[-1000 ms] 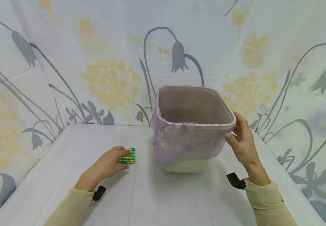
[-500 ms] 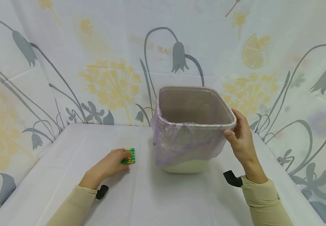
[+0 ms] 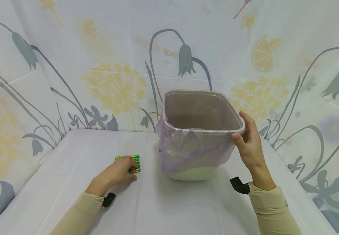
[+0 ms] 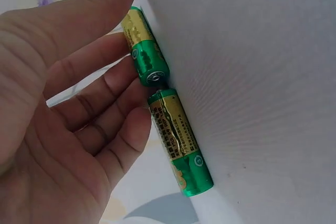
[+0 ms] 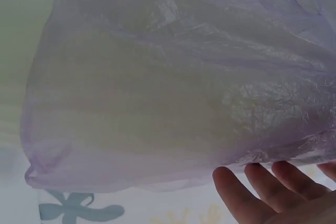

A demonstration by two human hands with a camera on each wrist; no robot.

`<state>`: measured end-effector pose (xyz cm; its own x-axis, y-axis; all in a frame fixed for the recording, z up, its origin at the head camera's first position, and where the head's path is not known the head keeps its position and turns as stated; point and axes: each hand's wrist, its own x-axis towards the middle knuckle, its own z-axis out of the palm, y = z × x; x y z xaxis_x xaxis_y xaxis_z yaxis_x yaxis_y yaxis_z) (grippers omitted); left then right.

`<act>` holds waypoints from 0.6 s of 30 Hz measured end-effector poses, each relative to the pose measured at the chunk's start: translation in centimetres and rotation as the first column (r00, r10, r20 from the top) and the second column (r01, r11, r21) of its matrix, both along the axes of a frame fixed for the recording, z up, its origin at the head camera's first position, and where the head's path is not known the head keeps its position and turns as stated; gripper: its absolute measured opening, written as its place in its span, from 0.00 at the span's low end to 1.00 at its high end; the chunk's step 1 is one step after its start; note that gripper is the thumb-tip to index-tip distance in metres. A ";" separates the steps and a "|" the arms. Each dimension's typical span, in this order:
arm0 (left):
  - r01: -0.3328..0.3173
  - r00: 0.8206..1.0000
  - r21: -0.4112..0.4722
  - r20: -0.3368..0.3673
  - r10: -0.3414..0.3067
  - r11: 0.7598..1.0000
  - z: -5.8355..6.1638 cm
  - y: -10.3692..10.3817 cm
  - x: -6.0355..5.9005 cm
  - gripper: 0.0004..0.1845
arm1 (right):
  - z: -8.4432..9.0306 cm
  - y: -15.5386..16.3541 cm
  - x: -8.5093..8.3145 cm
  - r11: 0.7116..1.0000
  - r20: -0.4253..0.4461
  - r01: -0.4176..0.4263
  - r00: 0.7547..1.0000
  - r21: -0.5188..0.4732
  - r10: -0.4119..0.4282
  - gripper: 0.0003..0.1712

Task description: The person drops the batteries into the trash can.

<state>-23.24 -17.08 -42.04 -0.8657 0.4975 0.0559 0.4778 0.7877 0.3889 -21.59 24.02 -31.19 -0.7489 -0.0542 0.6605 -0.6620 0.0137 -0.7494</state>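
Several green and gold batteries [image 3: 127,157] lie side by side on the white tabletop, left of the trash can. My left hand [image 3: 114,173] bends its fingers over their near end, with the thumb apart in front. In the left wrist view one battery [image 4: 178,140] lies exposed beyond the fingertips, and another battery [image 4: 144,48] sits partly behind the thumb. The trash can [image 3: 198,132] stands upright, lined with a thin purple trash bag [image 3: 187,153] folded over its rim. My right hand [image 3: 251,147] holds its near right corner, thumb in front and fingers along the side.
A white cloth covers the table [image 3: 169,209]. Behind it and at both sides hangs a flower-printed curtain [image 3: 113,49]. The can's floor is hidden by its near wall.
My left hand has moved slightly right and nearer, and the nearest battery has shifted a little toward me. My right hand has slid slightly left and up at the can's corner.
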 end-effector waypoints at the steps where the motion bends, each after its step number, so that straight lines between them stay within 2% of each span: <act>1: -0.009 1.000 -0.002 0.011 0.009 1.000 0.0 0.0 0.0 0.12 | 0.0 0.0 0.0 1.000 0.003 0.006 1.000 0.008 -0.006 0.43; 7: -0.056 0.997 0.006 0.048 0.055 0.998 -0.3 0.2 0.1 0.14 | 0.1 0.0 0.0 0.999 0.005 0.015 1.000 0.043 -0.015 0.40; 18: 0.015 0.999 0.038 0.045 -0.016 0.999 -0.6 0.2 0.0 0.13 | 0.1 -0.2 0.0 1.000 0.000 0.005 1.000 0.024 -0.005 0.38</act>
<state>-23.24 -16.85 -42.65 -0.8600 0.5091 0.0363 0.4711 0.7646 0.4398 -21.57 23.86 -31.12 -0.7494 -0.0665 0.6588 -0.6616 0.0349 -0.7491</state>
